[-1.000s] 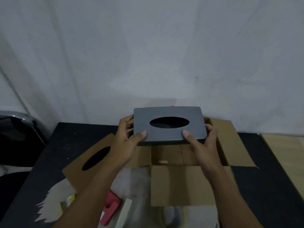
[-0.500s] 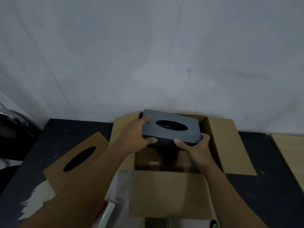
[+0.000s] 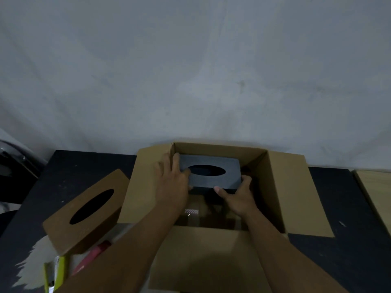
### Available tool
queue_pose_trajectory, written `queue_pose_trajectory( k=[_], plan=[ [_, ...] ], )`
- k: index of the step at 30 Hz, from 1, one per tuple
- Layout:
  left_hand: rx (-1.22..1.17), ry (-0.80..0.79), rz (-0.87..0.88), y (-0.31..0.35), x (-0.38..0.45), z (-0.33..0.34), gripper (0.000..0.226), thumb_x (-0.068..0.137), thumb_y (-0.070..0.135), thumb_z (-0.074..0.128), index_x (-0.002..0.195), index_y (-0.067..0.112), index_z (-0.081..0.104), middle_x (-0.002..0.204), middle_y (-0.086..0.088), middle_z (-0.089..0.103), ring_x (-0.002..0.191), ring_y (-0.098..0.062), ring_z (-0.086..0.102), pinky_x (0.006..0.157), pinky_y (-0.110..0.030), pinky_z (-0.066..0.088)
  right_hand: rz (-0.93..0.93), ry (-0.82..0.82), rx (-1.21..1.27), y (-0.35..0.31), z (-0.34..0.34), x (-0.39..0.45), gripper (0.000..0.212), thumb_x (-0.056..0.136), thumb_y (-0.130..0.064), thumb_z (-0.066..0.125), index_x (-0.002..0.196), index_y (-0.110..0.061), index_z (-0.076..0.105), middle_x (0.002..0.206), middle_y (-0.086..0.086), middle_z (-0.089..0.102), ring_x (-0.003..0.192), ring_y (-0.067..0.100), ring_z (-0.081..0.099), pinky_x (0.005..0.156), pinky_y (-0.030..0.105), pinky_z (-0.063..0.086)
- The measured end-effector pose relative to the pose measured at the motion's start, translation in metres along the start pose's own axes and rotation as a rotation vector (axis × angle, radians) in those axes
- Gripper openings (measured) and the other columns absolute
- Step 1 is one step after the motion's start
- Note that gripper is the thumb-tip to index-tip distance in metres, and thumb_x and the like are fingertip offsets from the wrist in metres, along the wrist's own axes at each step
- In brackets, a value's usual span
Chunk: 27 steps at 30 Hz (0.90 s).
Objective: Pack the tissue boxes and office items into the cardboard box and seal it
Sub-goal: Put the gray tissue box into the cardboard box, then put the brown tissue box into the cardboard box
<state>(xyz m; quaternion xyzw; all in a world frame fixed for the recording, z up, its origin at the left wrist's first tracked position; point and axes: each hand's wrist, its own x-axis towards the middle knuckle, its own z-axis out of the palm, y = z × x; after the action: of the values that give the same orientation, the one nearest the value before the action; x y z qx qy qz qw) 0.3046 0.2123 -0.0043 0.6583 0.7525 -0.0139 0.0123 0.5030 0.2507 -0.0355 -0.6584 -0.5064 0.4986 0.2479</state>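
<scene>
A grey tissue box (image 3: 229, 173) with a dark oval slot sits low inside the open cardboard box (image 3: 294, 187), close to its far wall. My left hand (image 3: 171, 182) grips the grey box's left end. My right hand (image 3: 237, 197) holds its near right corner, thumb on the front edge. A brown tissue box (image 3: 84, 212) with an oval opening lies on the black table to the left of the cardboard box. Whether the grey box rests on the cardboard box's floor is hidden.
The cardboard box's four flaps are folded outward. A red item (image 3: 93, 254), a yellow-green item (image 3: 56, 271) and a white patch (image 3: 36, 263) lie at the near left of the black table (image 3: 349, 256). A pale wooden surface (image 3: 376, 193) adjoins on the right. A grey wall stands behind.
The grey tissue box has gone from above the cardboard box down into it, toward the far wall, still held by both my hands. The view has tilted downward.
</scene>
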Motion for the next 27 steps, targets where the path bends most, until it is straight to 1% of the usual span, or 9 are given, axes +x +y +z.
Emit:
queue_pose_trajectory(
  k=[6, 10, 13, 16, 18, 20, 23, 25, 27],
  plan=[
    [0.187, -0.132, -0.003, 0.008, 0.005, -0.002, 0.059, 0.105, 0.050, 0.041, 0.158, 0.029, 0.026, 0.168, -0.013, 0.012, 0.153, -0.050, -0.002, 0.111, -0.053, 0.029, -0.028, 0.023, -0.112, 0.001, 0.007, -0.003, 0.087, 0.084, -0.038, 0.078, 0.146, -0.027, 0.017, 0.144, 0.008, 0.043, 0.130, 0.028, 0.047, 0.099, 0.045, 0.050],
    [0.246, -0.152, 0.052, 0.004, 0.004, 0.001, 0.059, 0.107, 0.048, 0.037, 0.160, 0.025, 0.024, 0.164, -0.010, 0.027, 0.151, -0.055, -0.009, 0.110, -0.055, 0.029, 0.022, 0.015, -0.205, 0.000, 0.008, -0.003, 0.091, 0.085, -0.050, 0.073, 0.149, -0.032, 0.011, 0.148, 0.010, 0.038, 0.129, 0.032, 0.047, 0.099, 0.051, 0.049],
    [0.223, -0.197, 0.072, -0.001, 0.005, -0.002, 0.060, 0.106, 0.050, 0.038, 0.159, 0.025, 0.027, 0.166, -0.008, 0.026, 0.152, -0.053, -0.012, 0.115, -0.056, 0.025, 0.089, 0.014, -0.254, -0.003, 0.007, -0.003, 0.095, 0.085, -0.054, 0.071, 0.152, -0.031, 0.009, 0.151, 0.013, 0.031, 0.130, 0.037, 0.046, 0.099, 0.048, 0.047],
    [-0.009, -0.178, 0.087, -0.011, -0.004, -0.004, 0.058, 0.104, 0.049, 0.044, 0.157, 0.027, 0.035, 0.168, -0.004, 0.024, 0.155, -0.043, -0.015, 0.120, -0.053, 0.017, 0.155, 0.025, -0.264, -0.012, 0.010, -0.008, 0.100, 0.085, -0.054, 0.071, 0.156, -0.029, 0.004, 0.155, 0.014, 0.021, 0.135, 0.040, 0.041, 0.101, 0.049, 0.044],
    [-0.403, -0.051, 0.057, -0.023, -0.017, -0.007, 0.051, 0.103, 0.039, 0.054, 0.152, 0.026, 0.046, 0.168, -0.003, 0.026, 0.158, -0.031, 0.000, 0.122, -0.044, 0.016, 0.162, 0.097, -0.286, -0.022, 0.016, -0.017, 0.101, 0.085, -0.047, 0.074, 0.156, -0.025, 0.006, 0.154, 0.015, 0.019, 0.136, 0.041, 0.038, 0.103, 0.050, 0.044],
    [-0.721, 0.111, -0.025, -0.037, -0.034, -0.014, 0.046, 0.101, 0.030, 0.061, 0.146, 0.023, 0.054, 0.163, -0.004, 0.037, 0.153, -0.024, 0.024, 0.122, -0.037, 0.023, 0.056, 0.244, -0.364, -0.033, 0.026, -0.033, 0.091, 0.085, -0.035, 0.075, 0.153, -0.022, 0.015, 0.150, 0.014, 0.024, 0.131, 0.039, 0.041, 0.102, 0.051, 0.047],
    [-0.768, 0.276, -0.210, -0.075, -0.069, -0.024, 0.045, 0.097, 0.024, 0.061, 0.140, 0.014, 0.059, 0.151, -0.007, 0.050, 0.145, -0.025, 0.039, 0.118, -0.036, 0.032, -0.260, 0.352, -0.323, -0.056, 0.060, -0.069, 0.071, 0.087, -0.017, 0.071, 0.145, -0.023, 0.031, 0.146, 0.006, 0.030, 0.117, 0.028, 0.051, 0.090, 0.043, 0.055],
    [-0.804, 0.325, -0.353, -0.102, -0.094, -0.026, 0.050, 0.092, 0.021, 0.066, 0.140, 0.010, 0.057, 0.149, -0.011, 0.048, 0.140, -0.028, 0.043, 0.112, -0.034, 0.033, -0.480, 0.250, -0.268, -0.073, 0.085, -0.092, 0.052, 0.088, -0.009, 0.066, 0.134, -0.023, 0.044, 0.135, 0.002, 0.041, 0.106, 0.016, 0.051, 0.079, 0.029, 0.051],
    [-0.840, 0.267, -0.499, -0.133, -0.117, -0.026, 0.073, 0.083, 0.022, 0.078, 0.149, 0.019, 0.047, 0.156, -0.009, 0.034, 0.138, -0.027, 0.043, 0.107, -0.032, 0.035, -0.642, 0.035, -0.228, -0.087, 0.117, -0.109, 0.042, 0.086, -0.001, 0.061, 0.122, -0.022, 0.055, 0.122, -0.002, 0.051, 0.102, 0.012, 0.056, 0.075, 0.019, 0.048]
  ],
)
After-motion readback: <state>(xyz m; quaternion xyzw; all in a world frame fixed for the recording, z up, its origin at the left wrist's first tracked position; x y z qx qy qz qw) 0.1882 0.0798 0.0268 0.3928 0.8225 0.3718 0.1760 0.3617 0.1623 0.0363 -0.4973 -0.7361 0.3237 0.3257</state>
